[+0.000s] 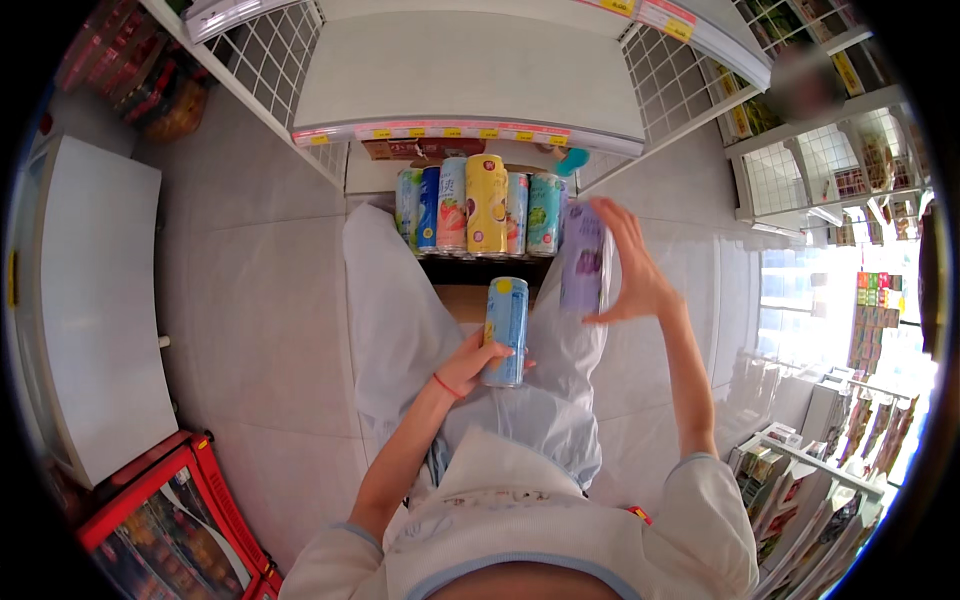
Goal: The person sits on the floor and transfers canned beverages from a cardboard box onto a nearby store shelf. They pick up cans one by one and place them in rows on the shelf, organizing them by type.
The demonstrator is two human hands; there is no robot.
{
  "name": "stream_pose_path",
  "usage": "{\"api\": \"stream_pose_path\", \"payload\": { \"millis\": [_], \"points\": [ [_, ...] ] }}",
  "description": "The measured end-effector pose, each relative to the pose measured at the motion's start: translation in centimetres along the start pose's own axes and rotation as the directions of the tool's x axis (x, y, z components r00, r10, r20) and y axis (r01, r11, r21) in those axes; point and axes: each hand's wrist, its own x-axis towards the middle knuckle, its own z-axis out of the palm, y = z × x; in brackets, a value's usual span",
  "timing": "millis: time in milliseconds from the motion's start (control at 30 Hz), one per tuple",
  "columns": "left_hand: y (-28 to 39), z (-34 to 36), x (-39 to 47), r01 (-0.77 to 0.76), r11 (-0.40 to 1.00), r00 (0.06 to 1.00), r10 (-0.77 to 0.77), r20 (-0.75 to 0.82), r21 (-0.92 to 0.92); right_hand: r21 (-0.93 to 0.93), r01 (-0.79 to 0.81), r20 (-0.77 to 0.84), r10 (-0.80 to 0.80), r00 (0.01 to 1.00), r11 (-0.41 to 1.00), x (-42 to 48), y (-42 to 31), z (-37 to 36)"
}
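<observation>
My left hand [472,360] is closed around a light blue drink can [507,330], upright above my lap. My right hand [630,262] is at a purple drink can [583,259], its thumb near the can's bottom and its fingers near the top; both are slightly blurred. Directly before me stands a group of several tall cans at the lower shelf. Among them are a yellow can [486,204], a pink and white can with strawberries [452,206], a dark blue can [428,210] and a teal can [544,215]. The yellow can rises above its neighbours.
A white shelf [472,75] with price tags along its edge spans the front, between wire mesh sides. Behind the cans lies a red carton [420,148]. A white cabinet [105,300] and a red-framed cooler [202,480] stand at left. Goods racks [810,472] line the right.
</observation>
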Motion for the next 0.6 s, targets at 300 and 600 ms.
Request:
{"api": "stream_pose_path", "payload": {
  "millis": [300,600],
  "points": [
    [-1.8,-2.1,0.5,0.108,0.924,0.987,-0.056,0.148,-0.368,0.293,0.0,-0.057,0.017,0.998,0.956,-5.1,-6.9,2.9],
    [-2.8,-3.4,3.0,-0.051,0.888,0.764,0.329,0.555,-0.457,0.267,-0.061,0.045,0.051,0.998,0.962,-5.7,-6.0,5.1]
  ]
}}
